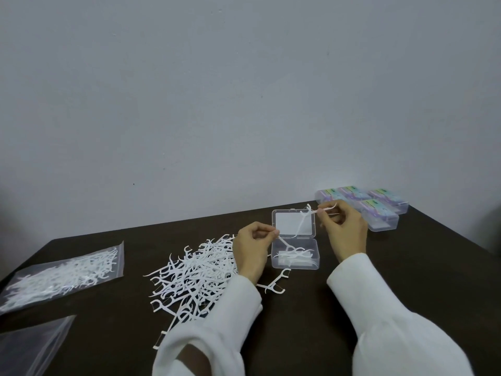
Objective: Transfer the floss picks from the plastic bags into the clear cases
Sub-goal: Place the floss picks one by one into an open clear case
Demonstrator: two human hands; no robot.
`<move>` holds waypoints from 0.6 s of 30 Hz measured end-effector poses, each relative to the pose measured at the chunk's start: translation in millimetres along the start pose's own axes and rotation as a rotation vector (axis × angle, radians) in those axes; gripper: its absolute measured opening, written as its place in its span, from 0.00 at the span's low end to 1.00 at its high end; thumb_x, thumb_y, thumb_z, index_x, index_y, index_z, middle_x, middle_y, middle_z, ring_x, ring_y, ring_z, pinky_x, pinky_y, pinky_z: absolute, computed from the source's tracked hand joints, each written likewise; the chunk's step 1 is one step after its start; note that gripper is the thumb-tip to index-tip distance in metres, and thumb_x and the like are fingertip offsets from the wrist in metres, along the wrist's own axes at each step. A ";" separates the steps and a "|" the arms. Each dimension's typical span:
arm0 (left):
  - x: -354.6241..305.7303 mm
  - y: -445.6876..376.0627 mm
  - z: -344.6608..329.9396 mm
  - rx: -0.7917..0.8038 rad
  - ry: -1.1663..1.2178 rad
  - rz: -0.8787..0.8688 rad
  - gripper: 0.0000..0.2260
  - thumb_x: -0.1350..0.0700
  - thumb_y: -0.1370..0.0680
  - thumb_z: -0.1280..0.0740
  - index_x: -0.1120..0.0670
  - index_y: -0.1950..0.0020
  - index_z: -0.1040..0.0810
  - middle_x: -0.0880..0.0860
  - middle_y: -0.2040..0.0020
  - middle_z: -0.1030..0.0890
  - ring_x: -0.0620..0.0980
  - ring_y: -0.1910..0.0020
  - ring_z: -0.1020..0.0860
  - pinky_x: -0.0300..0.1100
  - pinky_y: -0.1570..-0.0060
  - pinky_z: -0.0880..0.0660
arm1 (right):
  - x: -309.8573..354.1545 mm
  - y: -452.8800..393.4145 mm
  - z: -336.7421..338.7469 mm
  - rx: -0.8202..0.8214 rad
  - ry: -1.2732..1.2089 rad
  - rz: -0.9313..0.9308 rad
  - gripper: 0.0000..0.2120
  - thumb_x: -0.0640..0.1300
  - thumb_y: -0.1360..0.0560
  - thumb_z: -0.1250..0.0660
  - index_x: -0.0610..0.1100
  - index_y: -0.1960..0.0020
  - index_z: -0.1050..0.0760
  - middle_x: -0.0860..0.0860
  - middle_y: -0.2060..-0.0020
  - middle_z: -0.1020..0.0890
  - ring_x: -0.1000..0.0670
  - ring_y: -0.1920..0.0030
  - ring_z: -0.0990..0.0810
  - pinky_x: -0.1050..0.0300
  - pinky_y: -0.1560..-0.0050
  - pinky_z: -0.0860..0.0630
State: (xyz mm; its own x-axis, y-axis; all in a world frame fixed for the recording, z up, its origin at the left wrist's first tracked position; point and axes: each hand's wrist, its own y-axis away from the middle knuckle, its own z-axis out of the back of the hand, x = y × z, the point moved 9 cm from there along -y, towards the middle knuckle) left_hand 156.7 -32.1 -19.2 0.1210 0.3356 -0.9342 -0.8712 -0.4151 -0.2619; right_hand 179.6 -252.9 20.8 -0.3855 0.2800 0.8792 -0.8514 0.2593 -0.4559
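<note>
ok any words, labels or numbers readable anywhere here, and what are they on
None can be read.
The closed cases at the far right of the table carry green and purple labels, but the print is too small and blurred to read.
The open clear case, the floss picks, the full plastic bag and the empty bag show no text.
</note>
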 end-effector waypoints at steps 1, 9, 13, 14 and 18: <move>1.2 0.4 -2.1 0.018 -0.073 -0.010 0.03 0.51 0.29 0.26 0.46 0.62 0.18 0.43 0.63 0.17 0.40 0.59 0.21 0.45 0.52 0.26 | -1.2 0.0 -0.2 0.001 -0.007 -0.008 0.03 0.41 0.26 0.32 0.48 0.55 0.24 0.48 0.62 0.21 0.51 0.62 0.22 0.61 0.58 0.25; -21.0 0.0 -10.9 0.031 -0.197 -0.190 0.08 0.42 0.22 0.39 0.39 0.50 0.21 0.42 0.53 0.18 0.45 0.47 0.24 0.49 0.37 0.38 | 2.4 6.5 -20.0 0.212 -0.034 -0.025 0.03 0.41 0.26 0.32 0.45 0.53 0.23 0.51 0.62 0.21 0.56 0.62 0.23 0.71 0.64 0.29; -22.0 0.1 -23.5 0.186 0.047 -0.107 0.04 0.44 0.23 0.35 0.38 0.52 0.20 0.40 0.54 0.18 0.43 0.48 0.21 0.54 0.40 0.27 | 8.1 12.4 -33.4 0.344 -0.018 0.018 0.04 0.41 0.27 0.31 0.49 0.55 0.24 0.52 0.61 0.20 0.52 0.60 0.20 0.71 0.64 0.28; -23.4 1.1 -24.8 0.201 0.064 -0.102 0.04 0.47 0.24 0.33 0.42 0.51 0.19 0.43 0.53 0.17 0.44 0.49 0.21 0.53 0.41 0.26 | 8.4 13.0 -34.8 0.359 -0.016 0.024 0.05 0.41 0.27 0.31 0.49 0.56 0.24 0.52 0.60 0.20 0.51 0.59 0.20 0.70 0.63 0.27; -23.0 2.4 -20.5 0.181 0.137 -0.082 0.04 0.55 0.26 0.29 0.52 0.53 0.16 0.49 0.55 0.16 0.49 0.51 0.19 0.45 0.47 0.23 | 8.9 13.7 -37.2 0.375 0.010 0.043 0.06 0.40 0.27 0.30 0.50 0.56 0.23 0.53 0.60 0.21 0.51 0.59 0.21 0.68 0.61 0.27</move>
State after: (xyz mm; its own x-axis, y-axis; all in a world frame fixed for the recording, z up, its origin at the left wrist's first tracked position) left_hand 161.5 -58.2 -3.3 0.2472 0.2386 -0.9391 -0.9256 -0.2285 -0.3017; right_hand 177.7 -212.5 17.3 -0.4221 0.2923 0.8581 -0.9062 -0.1084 -0.4088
